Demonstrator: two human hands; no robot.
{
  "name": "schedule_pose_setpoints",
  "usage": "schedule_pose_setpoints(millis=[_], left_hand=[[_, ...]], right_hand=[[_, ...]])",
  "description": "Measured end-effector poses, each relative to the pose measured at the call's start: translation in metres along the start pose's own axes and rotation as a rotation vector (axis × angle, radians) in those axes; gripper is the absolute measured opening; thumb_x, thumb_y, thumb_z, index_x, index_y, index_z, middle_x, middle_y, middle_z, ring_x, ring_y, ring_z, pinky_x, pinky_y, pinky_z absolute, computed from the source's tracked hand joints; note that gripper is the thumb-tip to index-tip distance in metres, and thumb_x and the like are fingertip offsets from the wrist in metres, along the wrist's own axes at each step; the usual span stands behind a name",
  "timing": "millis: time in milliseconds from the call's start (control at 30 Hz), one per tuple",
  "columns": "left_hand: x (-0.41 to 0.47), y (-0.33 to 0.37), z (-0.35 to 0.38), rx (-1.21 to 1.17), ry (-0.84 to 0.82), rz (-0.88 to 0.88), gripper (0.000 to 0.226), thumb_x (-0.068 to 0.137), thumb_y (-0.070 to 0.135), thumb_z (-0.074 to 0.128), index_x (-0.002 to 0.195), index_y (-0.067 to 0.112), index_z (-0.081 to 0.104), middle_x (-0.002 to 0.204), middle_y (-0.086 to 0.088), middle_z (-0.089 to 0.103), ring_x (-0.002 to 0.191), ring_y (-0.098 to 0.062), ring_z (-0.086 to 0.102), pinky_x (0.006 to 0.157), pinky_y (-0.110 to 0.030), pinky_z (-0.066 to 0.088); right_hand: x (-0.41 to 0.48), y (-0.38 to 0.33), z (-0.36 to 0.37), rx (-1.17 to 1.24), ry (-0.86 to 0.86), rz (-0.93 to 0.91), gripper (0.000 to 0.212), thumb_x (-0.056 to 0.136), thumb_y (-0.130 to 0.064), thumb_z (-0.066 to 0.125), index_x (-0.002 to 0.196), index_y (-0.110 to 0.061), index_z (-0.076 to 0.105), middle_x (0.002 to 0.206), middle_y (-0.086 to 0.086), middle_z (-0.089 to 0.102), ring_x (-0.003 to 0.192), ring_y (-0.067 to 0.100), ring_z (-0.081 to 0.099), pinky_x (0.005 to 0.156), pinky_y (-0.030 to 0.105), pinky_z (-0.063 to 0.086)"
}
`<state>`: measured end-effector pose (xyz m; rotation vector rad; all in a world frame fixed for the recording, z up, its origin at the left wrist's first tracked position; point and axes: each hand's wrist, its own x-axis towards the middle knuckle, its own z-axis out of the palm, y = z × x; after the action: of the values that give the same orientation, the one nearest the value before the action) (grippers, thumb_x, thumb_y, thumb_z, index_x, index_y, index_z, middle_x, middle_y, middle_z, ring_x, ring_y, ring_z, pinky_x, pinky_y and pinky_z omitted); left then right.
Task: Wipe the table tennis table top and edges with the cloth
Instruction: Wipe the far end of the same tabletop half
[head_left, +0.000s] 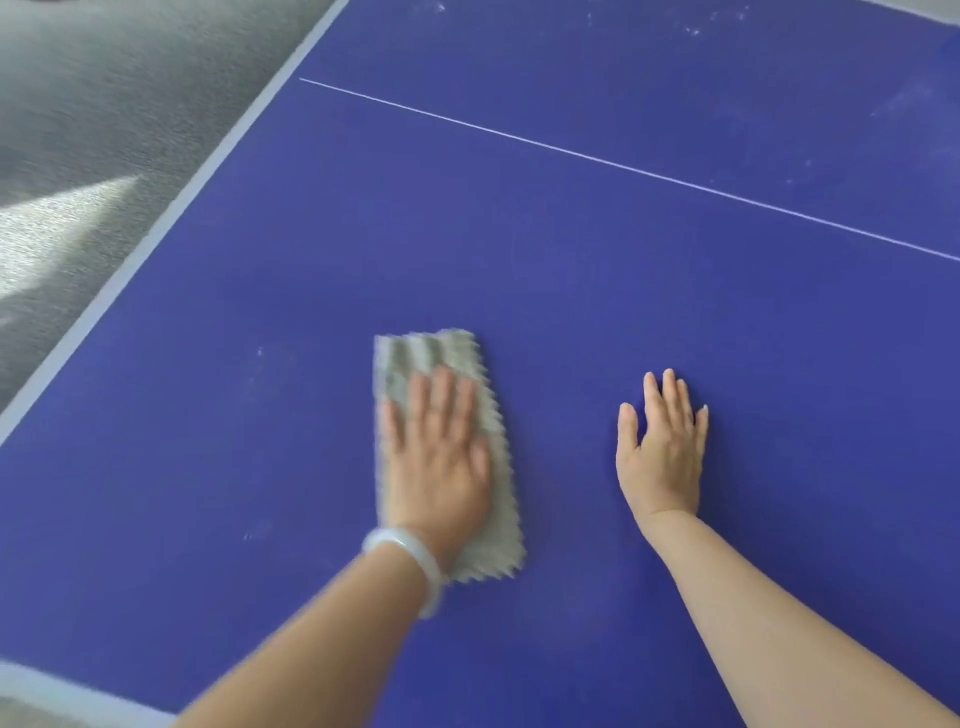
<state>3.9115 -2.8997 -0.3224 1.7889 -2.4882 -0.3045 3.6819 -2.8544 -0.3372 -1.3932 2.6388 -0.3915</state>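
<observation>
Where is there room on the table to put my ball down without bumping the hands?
Bare table: between cloth and pale edge, beyond both hands up to the thin line, past that line, and right of the right hand. Tightest is the strip between the left hand, flat on the cloth, and the right hand.

Blue table (571, 260) with pale edge band and thin white line across, faint dusty marks at far side, grey oblong cloth (441, 358) with zigzag edges, flat on the top, partly under left hand (439, 462), blurred
</observation>
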Motion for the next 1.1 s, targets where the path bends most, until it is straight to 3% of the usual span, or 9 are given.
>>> schedule_pose_setpoints(millis=[133, 233, 300, 367, 500, 667, 800, 967, 1100], left_hand=[[-0.113, 0.091, 0.030, -0.070, -0.115, 0.478, 0.069, 0.094, 0.039, 0.041, 0.157, 0.020, 0.022, 0.165, -0.004, 0.014, 0.153, -0.028, 0.000, 0.118, -0.056, 0.010], [-0.138, 0.063, 0.028, -0.030, -0.100, 0.583, 0.070, 0.093, 0.043, 0.042, 0.158, 0.024, 0.020, 0.166, 0.000, 0.012, 0.153, -0.024, 0.005, 0.119, -0.054, 0.011], [-0.129, 0.014, 0.018, -0.013, -0.065, 0.476, 0.068, 0.093, 0.042, 0.041, 0.157, 0.028, 0.024, 0.165, 0.002, 0.016, 0.153, -0.021, 0.009, 0.120, -0.053, 0.014], [-0.113, -0.043, 0.004, 0.002, -0.011, 0.220, 0.064, 0.095, 0.042, 0.036, 0.156, 0.030, 0.024, 0.165, 0.004, 0.016, 0.153, -0.020, 0.010, 0.121, -0.052, 0.014], [-0.102, -0.086, -0.003, 0.028, 0.012, -0.152, 0.063, 0.098, 0.046, 0.019, 0.158, 0.034, 0.005, 0.166, 0.010, -0.001, 0.152, -0.013, -0.009, 0.123, -0.048, -0.002], [-0.099, -0.083, -0.001, 0.001, 0.022, -0.131, 0.063, 0.097, 0.047, 0.017, 0.158, 0.035, 0.004, 0.166, 0.011, -0.002, 0.152, -0.012, -0.011, 0.123, -0.047, -0.003], [-0.099, -0.084, 0.000, -0.013, 0.028, -0.141, 0.063, 0.097, 0.048, 0.017, 0.157, 0.035, 0.004, 0.166, 0.012, -0.002, 0.151, -0.011, -0.012, 0.123, -0.047, -0.003], [-0.096, -0.085, 0.001, -0.025, 0.022, -0.136, 0.063, 0.097, 0.047, 0.017, 0.158, 0.035, 0.004, 0.166, 0.012, -0.003, 0.151, -0.010, -0.015, 0.123, -0.046, -0.007], [-0.098, -0.085, 0.002, -0.026, 0.026, -0.129, 0.063, 0.097, 0.047, 0.018, 0.158, 0.034, 0.005, 0.165, 0.011, -0.002, 0.151, -0.011, -0.015, 0.122, -0.046, -0.006]], right_hand=[[-0.001, 0.003, 0.000, 0.056, 0.014, -0.013, 0.053, 0.107, -0.034, 0.034, 0.155, -0.011, 0.035, 0.165, 0.007, 0.022, 0.154, 0.019, 0.014, 0.126, 0.042, 0.000], [0.000, 0.003, 0.000, 0.102, 0.039, -0.039, 0.050, 0.107, -0.031, 0.037, 0.152, -0.011, 0.039, 0.164, 0.009, 0.026, 0.153, 0.021, 0.017, 0.126, 0.043, 0.000], [0.000, 0.003, 0.001, 0.105, 0.039, -0.042, 0.050, 0.107, -0.033, 0.036, 0.152, -0.011, 0.039, 0.164, 0.008, 0.025, 0.154, 0.021, 0.016, 0.126, 0.043, 0.001], [0.001, 0.002, 0.000, 0.080, 0.032, -0.048, 0.052, 0.107, -0.036, 0.034, 0.153, -0.012, 0.037, 0.165, 0.008, 0.024, 0.154, 0.021, 0.015, 0.126, 0.045, 0.001], [0.000, -0.002, 0.003, -0.051, 0.005, -0.049, 0.059, 0.105, -0.039, 0.035, 0.155, -0.008, 0.030, 0.165, 0.012, 0.020, 0.154, 0.026, 0.011, 0.125, 0.050, 0.002], [-0.021, -0.023, -0.006, -0.187, -0.095, -0.119, 0.061, 0.107, -0.036, 0.031, 0.158, -0.004, 0.018, 0.166, 0.015, 0.012, 0.154, 0.030, 0.006, 0.123, 0.056, 0.002], [-0.099, -0.073, 0.007, -0.015, -0.122, -0.306, 0.058, 0.106, -0.030, 0.038, 0.156, -0.003, 0.025, 0.165, 0.015, 0.017, 0.154, 0.028, 0.010, 0.125, 0.050, -0.001], [-0.143, -0.132, 0.028, 0.175, -0.114, -0.039, 0.056, 0.108, -0.033, 0.029, 0.157, -0.008, 0.023, 0.167, 0.010, 0.010, 0.155, 0.023, 0.002, 0.125, 0.043, -0.007], [-0.150, -0.141, 0.036, 0.028, -0.065, -0.059, 0.061, 0.105, -0.039, 0.030, 0.157, -0.008, 0.022, 0.167, 0.014, 0.012, 0.155, 0.026, 0.003, 0.124, 0.051, -0.004]])
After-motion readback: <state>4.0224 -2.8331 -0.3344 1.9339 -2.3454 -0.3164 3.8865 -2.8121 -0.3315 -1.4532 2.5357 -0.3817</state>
